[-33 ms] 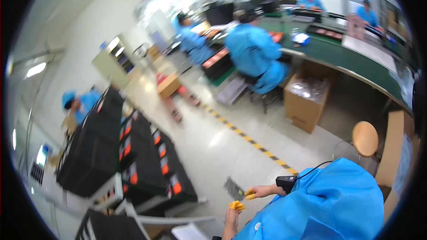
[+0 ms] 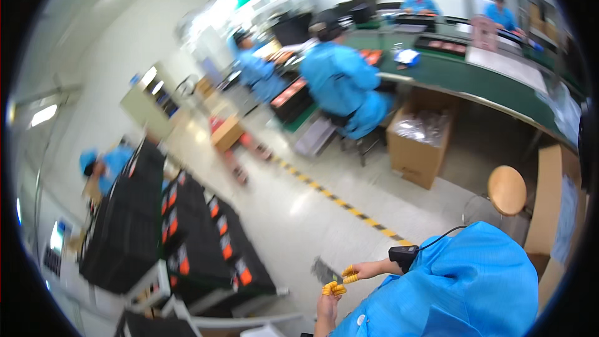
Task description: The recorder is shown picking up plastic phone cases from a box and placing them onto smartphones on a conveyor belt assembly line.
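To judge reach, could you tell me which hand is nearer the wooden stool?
Right. The right hand lies lower left of the wooden stool; the left hand sits lower and farther left.

open floor (image 2: 299,212) ahead, black crates (image 2: 206,243) leftward

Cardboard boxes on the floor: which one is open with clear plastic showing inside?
The cardboard box under the green table, beside the seated worker.

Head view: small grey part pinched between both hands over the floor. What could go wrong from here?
1. The small grey part is held only at one edge by the fingertips of the right hand and left hand; it could slip and fall.
2. The picture is blurred, so the grip may be unsteady.
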Available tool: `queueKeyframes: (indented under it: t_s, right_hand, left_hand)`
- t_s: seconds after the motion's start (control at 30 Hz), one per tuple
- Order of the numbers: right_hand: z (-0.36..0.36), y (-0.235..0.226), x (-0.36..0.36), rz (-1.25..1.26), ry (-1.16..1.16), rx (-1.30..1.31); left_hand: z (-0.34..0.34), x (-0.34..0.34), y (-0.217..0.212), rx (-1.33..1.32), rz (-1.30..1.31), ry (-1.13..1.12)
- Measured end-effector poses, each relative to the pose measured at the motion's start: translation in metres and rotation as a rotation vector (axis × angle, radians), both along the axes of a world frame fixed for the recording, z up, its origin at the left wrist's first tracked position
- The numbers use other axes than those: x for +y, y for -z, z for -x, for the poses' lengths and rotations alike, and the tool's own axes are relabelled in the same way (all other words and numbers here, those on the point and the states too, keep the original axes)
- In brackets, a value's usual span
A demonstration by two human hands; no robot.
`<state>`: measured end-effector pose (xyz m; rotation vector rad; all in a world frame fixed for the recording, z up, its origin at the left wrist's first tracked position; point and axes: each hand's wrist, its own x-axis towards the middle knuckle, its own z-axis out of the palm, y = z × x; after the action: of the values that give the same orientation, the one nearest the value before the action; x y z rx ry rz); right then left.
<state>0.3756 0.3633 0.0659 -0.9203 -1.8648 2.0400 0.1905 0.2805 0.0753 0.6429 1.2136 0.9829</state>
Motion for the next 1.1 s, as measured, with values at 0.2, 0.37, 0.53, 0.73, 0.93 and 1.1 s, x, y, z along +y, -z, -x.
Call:
queueKeyframes:
  t_s: [0.2, 0.37, 0.53, 0.73, 0.93, 1.1]
  right_hand:
    - [-0.148, -0.056, 0.010, -0.158, 0.206, 0.259]
    - [-0.232, -0.046, -0.016, -0.030, 0.957, 0.207]
    - [-0.292, -0.071, -0.014, -0.024, 1.226, 0.136]
    - [-0.357, -0.131, 0.022, -0.023, 1.347, 0.098]
    - [-0.431, -0.136, 0.044, -0.211, 1.538, -0.089]
    - [-0.486, -0.140, 0.045, -0.290, 1.820, 0.184]
  left_hand:
    - [-0.166, 0.078, -0.084, -0.609, -0.037, 0.421]
    - [-0.266, 0.118, -0.091, -0.526, 0.122, 0.852]
    - [-0.336, 0.160, -0.109, -0.713, 0.289, 1.150]
    - [-0.432, 0.217, -0.127, -0.952, 0.399, 1.313]
    - [-0.530, 0.264, -0.119, -1.065, 0.571, 1.406]
    - [-0.613, 0.278, -0.118, -1.063, 0.782, 1.375]
